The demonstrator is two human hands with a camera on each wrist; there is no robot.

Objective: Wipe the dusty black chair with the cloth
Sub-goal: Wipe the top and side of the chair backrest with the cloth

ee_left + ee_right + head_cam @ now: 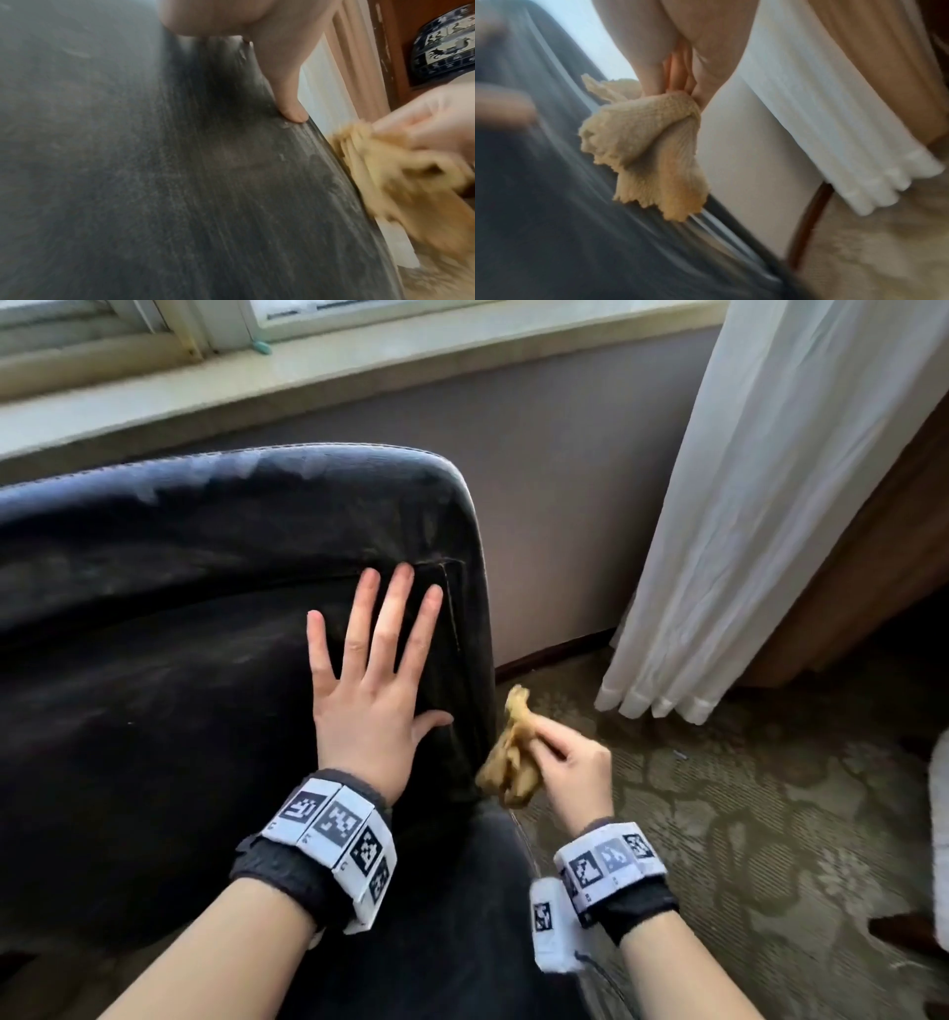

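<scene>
The black leather chair (pixel 179 618) fills the left of the head view, its backrest grey with dust streaks (pixel 180 182). My left hand (pixel 377 660) lies flat on the backrest near its right edge, fingers straight and spread; the thumb (pixel 287 97) touches the edge. My right hand (pixel 570 762) is just off the chair's right side and grips a bunched yellow-beige cloth (pixel 511 752). The cloth (pixel 644 146) hangs from the curled fingers beside the chair's edge (pixel 552 203). It shows blurred in the left wrist view (pixel 401 178).
A white curtain (pixel 744 505) hangs to the right, in front of wooden furniture (pixel 873 567). A grey wall (pixel 565 480) and a window sill (pixel 308 377) are behind the chair. Patterned carpet (pixel 744 839) covers the floor on the right.
</scene>
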